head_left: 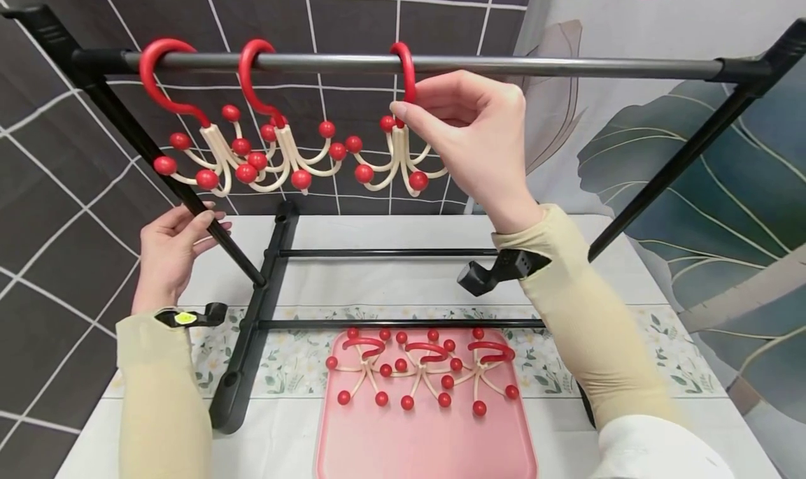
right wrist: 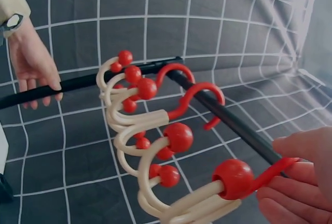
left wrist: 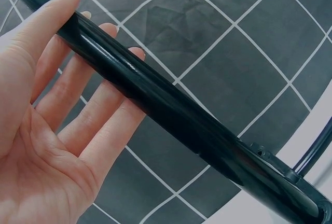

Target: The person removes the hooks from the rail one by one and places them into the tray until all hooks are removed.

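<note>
My right hand [head_left: 481, 133] pinches the red hook of a cream hanger [head_left: 400, 154] with red ball tips, the rightmost of three on the rack's grey top bar [head_left: 567, 66]. That hook loops over the bar. To its left hang a second hanger [head_left: 290, 154] and a third [head_left: 217, 157] of the same kind. In the right wrist view the held red hook [right wrist: 270, 176] runs between thumb and fingers. My left hand [head_left: 170, 252] holds the rack's slanted black post [head_left: 229, 245], thumb in front and fingers behind, as the left wrist view shows of the post [left wrist: 161, 99].
Three more ball-tipped hangers [head_left: 420, 368] lie on a pink tray [head_left: 428, 444] in front of the rack. Two low crossbars [head_left: 403, 323] join the rack's feet [head_left: 242, 374]. Behind stands a dark gridded backdrop [head_left: 352, 17], with a leaf-print curtain [head_left: 711, 185] at right.
</note>
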Motion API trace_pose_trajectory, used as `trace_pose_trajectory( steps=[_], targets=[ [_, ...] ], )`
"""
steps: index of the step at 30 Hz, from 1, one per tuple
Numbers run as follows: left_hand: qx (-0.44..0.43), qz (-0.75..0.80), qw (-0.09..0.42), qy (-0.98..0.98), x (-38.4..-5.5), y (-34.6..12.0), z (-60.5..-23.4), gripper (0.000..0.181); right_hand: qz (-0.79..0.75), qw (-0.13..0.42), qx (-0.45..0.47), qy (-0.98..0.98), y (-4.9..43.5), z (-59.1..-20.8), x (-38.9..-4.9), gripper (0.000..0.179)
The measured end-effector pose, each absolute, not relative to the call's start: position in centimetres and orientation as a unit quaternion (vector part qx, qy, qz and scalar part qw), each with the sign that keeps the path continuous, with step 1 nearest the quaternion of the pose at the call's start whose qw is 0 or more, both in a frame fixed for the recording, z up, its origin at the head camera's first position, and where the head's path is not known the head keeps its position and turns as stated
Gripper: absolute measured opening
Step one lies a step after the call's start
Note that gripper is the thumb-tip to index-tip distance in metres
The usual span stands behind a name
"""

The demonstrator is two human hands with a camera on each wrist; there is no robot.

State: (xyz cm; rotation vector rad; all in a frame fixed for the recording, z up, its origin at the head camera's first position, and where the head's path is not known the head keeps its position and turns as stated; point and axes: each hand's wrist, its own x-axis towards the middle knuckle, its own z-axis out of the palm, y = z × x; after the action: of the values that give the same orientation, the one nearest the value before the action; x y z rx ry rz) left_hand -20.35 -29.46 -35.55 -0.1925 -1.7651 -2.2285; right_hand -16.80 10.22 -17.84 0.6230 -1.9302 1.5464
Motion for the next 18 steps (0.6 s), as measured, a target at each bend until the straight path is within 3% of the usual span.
trace_pose_trajectory(
  steps=[18],
  targets=[
    [-0.063, -0.764, 0.148, -0.625, -20.3, -29.42, -35.38, 0.023, 0.608, 0.339, 0.221, -0.683, 9.6, -18.48, -17.72, 0.011]
  ],
)
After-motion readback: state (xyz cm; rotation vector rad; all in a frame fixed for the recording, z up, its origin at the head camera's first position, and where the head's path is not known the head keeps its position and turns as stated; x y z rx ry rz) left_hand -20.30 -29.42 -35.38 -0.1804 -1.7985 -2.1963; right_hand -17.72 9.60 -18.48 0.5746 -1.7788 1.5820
